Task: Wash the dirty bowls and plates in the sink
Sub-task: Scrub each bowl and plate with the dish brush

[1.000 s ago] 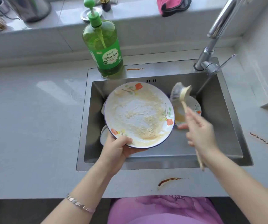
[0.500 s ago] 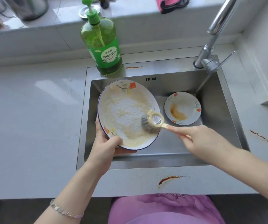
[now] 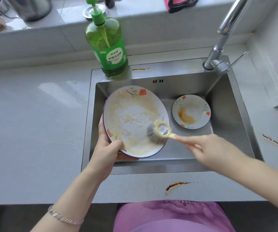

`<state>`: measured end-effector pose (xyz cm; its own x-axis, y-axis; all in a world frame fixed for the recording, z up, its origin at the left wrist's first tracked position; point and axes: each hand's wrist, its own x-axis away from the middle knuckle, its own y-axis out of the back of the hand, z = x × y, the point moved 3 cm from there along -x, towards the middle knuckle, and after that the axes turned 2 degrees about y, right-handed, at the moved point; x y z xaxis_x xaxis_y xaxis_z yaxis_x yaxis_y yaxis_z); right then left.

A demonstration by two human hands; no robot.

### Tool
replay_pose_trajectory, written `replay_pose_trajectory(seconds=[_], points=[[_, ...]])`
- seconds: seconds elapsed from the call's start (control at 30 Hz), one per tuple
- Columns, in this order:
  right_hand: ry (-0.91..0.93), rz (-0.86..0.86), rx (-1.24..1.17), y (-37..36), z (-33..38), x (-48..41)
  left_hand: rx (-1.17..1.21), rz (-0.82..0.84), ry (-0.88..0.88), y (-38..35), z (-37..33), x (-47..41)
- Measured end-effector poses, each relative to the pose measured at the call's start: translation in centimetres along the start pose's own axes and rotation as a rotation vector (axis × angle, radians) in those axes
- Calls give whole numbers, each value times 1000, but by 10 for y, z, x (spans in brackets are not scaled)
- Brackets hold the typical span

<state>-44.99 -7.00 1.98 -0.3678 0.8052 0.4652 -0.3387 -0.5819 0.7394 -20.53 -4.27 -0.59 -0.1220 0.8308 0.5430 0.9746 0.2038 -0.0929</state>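
A large floral plate [image 3: 131,114] smeared with yellowish residue is tilted over the steel sink [image 3: 232,114]. My left hand [image 3: 108,149] grips its lower left rim. My right hand [image 3: 208,150] holds a cream-handled scrub brush [image 3: 160,133], whose grey steel-wool head presses on the plate's lower right part. A smaller floral plate [image 3: 191,111] with an orange-brown sauce stain lies flat on the sink floor to the right.
A green dish-soap pump bottle [image 3: 107,47] stands on the sink's back left corner. The chrome tap [image 3: 222,47] rises at the back right. Brown sauce streaks [image 3: 176,185] mark the grey counter. A pink cloth [image 3: 180,3] and a metal kettle [image 3: 32,7] sit on the ledge.
My right hand brought the brush down from above the small plate onto the large plate and is scrubbing its lower right. The plate tilted more towards the left.
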Motion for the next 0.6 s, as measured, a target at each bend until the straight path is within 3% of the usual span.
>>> replay_pose_trajectory(seconds=[0.07, 0.17, 0.33, 0.47, 0.6], points=[[-8, -15, 2, 2, -1, -1, -3, 8, -7, -1, -2, -1], [126, 94, -42, -14, 27, 14, -23, 10, -8, -7, -3, -3], [21, 21, 24, -2, 0, 0, -58, 42, -11, -9, -11, -3], [145, 165, -60, -14, 24, 15, -114, 65, -52, -9, -11, -3], [12, 98, 106, 0, -12, 4, -141, 103, -5, -6, -13, 1]])
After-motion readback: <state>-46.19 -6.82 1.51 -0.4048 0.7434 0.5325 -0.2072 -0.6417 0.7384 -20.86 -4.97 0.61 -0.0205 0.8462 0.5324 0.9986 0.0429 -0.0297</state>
